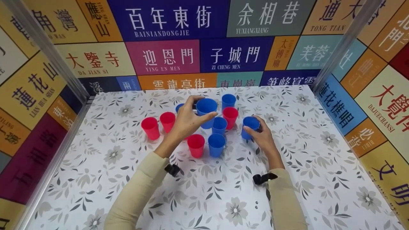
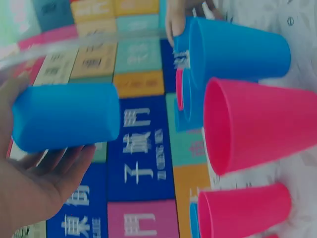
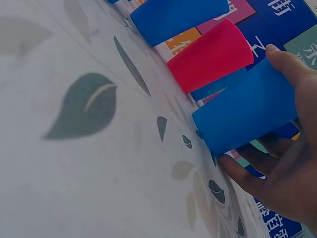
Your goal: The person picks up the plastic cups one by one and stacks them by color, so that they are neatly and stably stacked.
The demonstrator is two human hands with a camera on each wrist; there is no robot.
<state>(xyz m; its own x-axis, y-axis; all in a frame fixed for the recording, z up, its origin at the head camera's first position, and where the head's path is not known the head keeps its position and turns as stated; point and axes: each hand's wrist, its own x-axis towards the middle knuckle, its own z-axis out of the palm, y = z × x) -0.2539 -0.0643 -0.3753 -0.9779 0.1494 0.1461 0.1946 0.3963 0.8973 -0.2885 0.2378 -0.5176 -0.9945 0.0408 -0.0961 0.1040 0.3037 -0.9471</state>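
My left hand (image 1: 188,119) holds a blue plastic cup (image 1: 206,107), mouth up, with the thumb on its near side and fingers behind. In the left wrist view that blue cup (image 2: 69,116) is raised off the table. My right hand (image 1: 265,135) grips another blue cup (image 1: 250,127) at the right of the group. Its base meets the tablecloth in the right wrist view, with the thumb (image 3: 285,59) near the rim. Between the hands stand a red cup (image 1: 230,118), a blue cup (image 1: 219,125) and, nearer me, a blue cup (image 1: 216,145) beside a red cup (image 1: 196,146).
Two red cups, the outer (image 1: 150,128) and inner (image 1: 167,122), stand left of my left hand. A blue cup (image 1: 228,100) stands at the back; another blue cup (image 1: 179,107) is partly hidden by my left hand. The floral tablecloth (image 1: 204,191) ends at a sign-covered wall (image 1: 166,57).
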